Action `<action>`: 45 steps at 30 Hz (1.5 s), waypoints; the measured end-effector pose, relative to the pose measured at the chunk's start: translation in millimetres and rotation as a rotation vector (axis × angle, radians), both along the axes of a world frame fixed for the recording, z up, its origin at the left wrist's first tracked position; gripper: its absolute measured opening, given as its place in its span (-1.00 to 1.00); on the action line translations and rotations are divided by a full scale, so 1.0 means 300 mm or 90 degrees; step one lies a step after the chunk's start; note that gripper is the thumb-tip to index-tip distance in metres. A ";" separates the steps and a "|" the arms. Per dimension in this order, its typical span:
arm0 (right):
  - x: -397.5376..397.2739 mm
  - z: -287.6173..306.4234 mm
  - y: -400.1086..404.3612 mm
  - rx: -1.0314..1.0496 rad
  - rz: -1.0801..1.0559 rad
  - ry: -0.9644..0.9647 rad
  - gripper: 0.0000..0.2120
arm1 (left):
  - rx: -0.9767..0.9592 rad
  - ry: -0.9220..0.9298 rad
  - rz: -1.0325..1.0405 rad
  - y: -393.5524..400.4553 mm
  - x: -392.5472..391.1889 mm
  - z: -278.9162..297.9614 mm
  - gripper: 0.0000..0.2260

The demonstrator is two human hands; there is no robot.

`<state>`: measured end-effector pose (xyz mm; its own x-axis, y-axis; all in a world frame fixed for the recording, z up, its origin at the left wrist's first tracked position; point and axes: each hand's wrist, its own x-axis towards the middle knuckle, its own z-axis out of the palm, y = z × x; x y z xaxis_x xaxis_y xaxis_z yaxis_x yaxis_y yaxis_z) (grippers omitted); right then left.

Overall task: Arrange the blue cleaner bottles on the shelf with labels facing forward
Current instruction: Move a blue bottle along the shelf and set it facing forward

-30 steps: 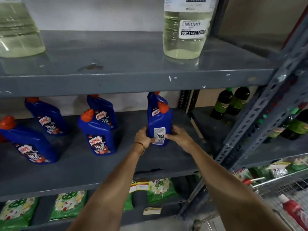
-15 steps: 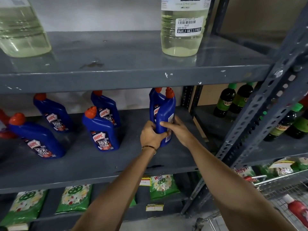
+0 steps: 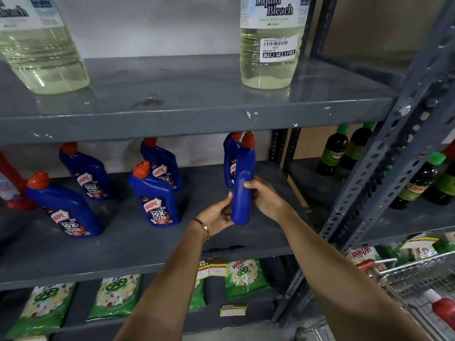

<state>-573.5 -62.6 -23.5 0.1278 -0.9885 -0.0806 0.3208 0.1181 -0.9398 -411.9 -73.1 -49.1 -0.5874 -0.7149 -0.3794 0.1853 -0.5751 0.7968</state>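
Observation:
Both my hands hold one blue cleaner bottle (image 3: 242,188) with an orange cap, lifted just above the grey middle shelf (image 3: 138,252). Its narrow edge faces me, so no label shows. My left hand (image 3: 216,216) cups its lower left side. My right hand (image 3: 264,195) grips it from the right. Directly behind it stands another blue bottle (image 3: 229,163), partly hidden. To the left stand more blue bottles with labels forward: one at the front centre (image 3: 156,198), one behind it (image 3: 163,166), one at the back left (image 3: 86,172) and one at the front left (image 3: 62,207).
Two clear bleach bottles (image 3: 269,45) (image 3: 41,50) stand on the shelf above. A red bottle (image 3: 12,183) is at the far left. Dark green-capped bottles (image 3: 332,151) fill the right bay. Green detergent packs (image 3: 242,276) lie below. A wire trolley (image 3: 418,279) stands at lower right.
The held bottle has been turned: its back label faced me a second ago, now its plain narrow edge does. It also sits a little higher, with both hands still on it.

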 end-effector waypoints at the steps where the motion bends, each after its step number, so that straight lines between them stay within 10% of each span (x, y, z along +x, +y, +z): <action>1: -0.002 0.005 0.002 0.004 0.001 -0.018 -0.59 | -0.001 0.005 0.008 -0.002 -0.006 0.005 -0.67; 9: -0.054 -0.008 0.019 -0.003 -0.015 0.036 -0.69 | -0.052 -0.045 0.077 -0.016 -0.055 -0.027 -0.94; 18: -0.125 -0.018 0.006 -0.051 -0.041 0.137 -0.55 | -0.205 -0.345 0.200 -0.112 -0.097 -0.123 -0.20; 23: -0.124 -0.032 -0.020 -0.043 -0.042 0.153 -0.52 | -0.298 -0.449 0.267 -0.051 -0.135 -0.056 -0.60; 32: -0.167 -0.083 -0.031 0.040 -0.015 0.102 -0.46 | -0.361 -0.479 0.216 -0.044 -0.115 -0.093 -0.48; 45: -0.097 -0.224 -0.009 0.092 -0.112 0.361 -0.58 | -0.341 -0.465 0.236 -0.017 -0.132 -0.105 -0.59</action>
